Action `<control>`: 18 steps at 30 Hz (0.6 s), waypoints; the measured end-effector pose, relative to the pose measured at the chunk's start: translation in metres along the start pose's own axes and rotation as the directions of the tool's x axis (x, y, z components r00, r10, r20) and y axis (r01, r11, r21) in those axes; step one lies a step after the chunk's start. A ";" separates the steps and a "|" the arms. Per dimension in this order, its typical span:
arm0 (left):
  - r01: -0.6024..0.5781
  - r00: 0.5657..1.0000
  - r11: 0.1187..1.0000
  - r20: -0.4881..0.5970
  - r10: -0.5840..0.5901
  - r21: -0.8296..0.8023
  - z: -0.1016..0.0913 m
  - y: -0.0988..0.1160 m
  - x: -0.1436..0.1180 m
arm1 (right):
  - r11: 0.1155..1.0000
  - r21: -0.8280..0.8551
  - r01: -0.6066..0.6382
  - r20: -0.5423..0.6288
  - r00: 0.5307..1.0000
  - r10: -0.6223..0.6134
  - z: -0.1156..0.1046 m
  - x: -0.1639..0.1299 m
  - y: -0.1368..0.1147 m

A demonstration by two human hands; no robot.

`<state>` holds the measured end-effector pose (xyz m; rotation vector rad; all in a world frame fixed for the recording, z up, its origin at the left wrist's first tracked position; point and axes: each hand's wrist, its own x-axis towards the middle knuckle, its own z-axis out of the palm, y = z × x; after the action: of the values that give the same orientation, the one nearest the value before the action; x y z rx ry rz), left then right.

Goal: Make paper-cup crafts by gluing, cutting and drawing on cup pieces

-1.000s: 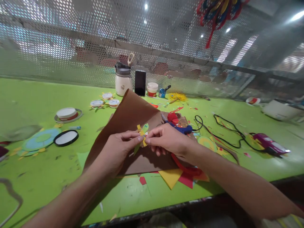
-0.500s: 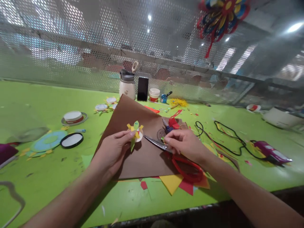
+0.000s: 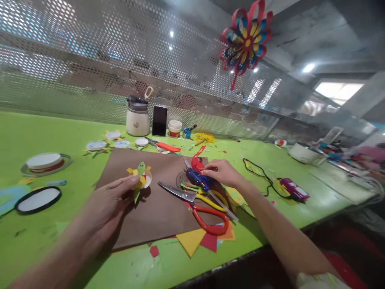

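My left hand [image 3: 111,200] pinches a small paper turtle [image 3: 140,174] between thumb and fingers. The turtle has a green head and tail, yellow legs and a round white body. My right hand [image 3: 222,171] is over the right side of a brown board [image 3: 144,218], its fingers closed at a blue glue gun [image 3: 197,178] and a red paper piece [image 3: 197,163]. Whether they grip either is hidden. A clear glue stick [image 3: 224,205] juts from the gun. Between my hands lie red-handled scissors [image 3: 210,218], with a yellow-handled pair [image 3: 212,200] beside them.
An orange utility knife [image 3: 168,147] lies beyond the board. Behind stand a white bottle [image 3: 137,118], a phone [image 3: 159,121] and a paint tub [image 3: 175,128]. At left are a black-rimmed disc [image 3: 39,200] and a white lid [image 3: 44,161]. A black cord [image 3: 258,170] runs to a purple device [image 3: 294,189].
My right hand has moved from above the scissors to the glue gun and red paper. The brown board's raised far corner now lies flat. The view has swung right; my left hand still holds the turtle.
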<state>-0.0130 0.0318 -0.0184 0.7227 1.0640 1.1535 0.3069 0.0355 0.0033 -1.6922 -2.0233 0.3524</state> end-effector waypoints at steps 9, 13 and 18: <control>0.057 0.994 0.997 -0.095 -0.061 -0.046 0.007 0.009 -0.006 | 0.952 -0.180 0.247 0.201 0.957 -0.210 -0.001 -0.015 0.008; 0.060 0.992 0.996 -0.103 -0.067 -0.066 0.011 0.010 -0.010 | 0.930 -0.223 0.291 0.211 0.946 -0.245 0.011 -0.019 0.019; 0.049 0.997 0.997 -0.054 -0.052 -0.064 0.012 0.006 -0.011 | 0.911 -0.201 0.361 0.208 0.924 -0.320 0.020 -0.016 0.028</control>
<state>-0.0045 0.0234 -0.0059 0.6143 1.0821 1.1639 0.3231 0.0278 -0.0302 -1.4320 -2.5240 0.1423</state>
